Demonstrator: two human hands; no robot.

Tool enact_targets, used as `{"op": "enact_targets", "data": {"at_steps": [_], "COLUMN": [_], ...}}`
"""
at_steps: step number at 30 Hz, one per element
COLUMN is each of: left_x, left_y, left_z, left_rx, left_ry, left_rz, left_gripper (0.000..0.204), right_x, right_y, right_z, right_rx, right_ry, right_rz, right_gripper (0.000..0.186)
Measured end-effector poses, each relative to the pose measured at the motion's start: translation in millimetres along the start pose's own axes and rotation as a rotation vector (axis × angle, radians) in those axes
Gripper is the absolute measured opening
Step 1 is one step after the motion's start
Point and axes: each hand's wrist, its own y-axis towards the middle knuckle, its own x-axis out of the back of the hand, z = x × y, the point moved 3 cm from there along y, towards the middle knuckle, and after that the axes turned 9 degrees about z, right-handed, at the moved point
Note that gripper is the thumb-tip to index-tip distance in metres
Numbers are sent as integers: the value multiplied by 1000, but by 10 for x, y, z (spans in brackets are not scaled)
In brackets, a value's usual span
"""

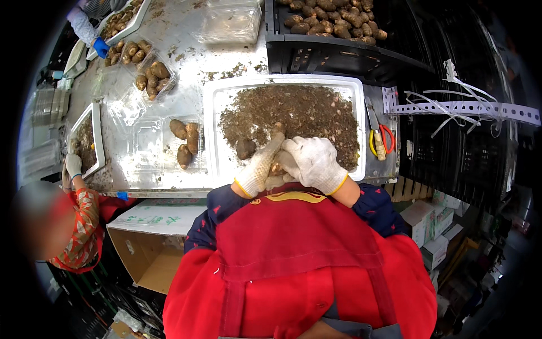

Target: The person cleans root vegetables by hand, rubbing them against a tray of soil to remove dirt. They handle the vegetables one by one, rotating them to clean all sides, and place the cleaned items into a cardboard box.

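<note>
My left hand [261, 168], in a white work glove stained brown, is over the near side of a white tray [211, 113]. Beside it, my right hand [316, 161] wears a cleaner white glove, with its fingers curled in against the left. Between the two gloves shows a small part of a brown tuber [276, 169]; the rest is covered by the fingers. Whether the right hand holds a tool is hidden. Brown scrapings and soil [293, 107] cover much of the tray's bottom. A dark, round taro [245, 148] lies in the tray just left of my left hand.
An open clear plastic box [148, 144] holds several taros [192, 138]; a fuller one [152, 79] lies beyond. Scissors [386, 138] and a wooden-handled knife [379, 146] lie right of the tray. A black crate [344, 53] of taros stands behind. Co-workers' gloved hands [74, 165] are at left.
</note>
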Motion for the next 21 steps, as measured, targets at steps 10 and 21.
{"op": "enact_targets", "data": {"at_steps": [10,21], "left_x": [-400,-125], "left_y": [230,397], "left_z": [-386,-261], "left_rx": [-391,-838], "left_ry": [1679,1342], "left_rz": [-492,-293], "left_gripper": [64,43], "right_x": [-150,47], "right_y": [40,18], "right_z": [-381,-288], "right_rx": [-104,-127], "right_ry": [408,402], "right_rz": [-350,-362], "right_gripper": [37,28]}}
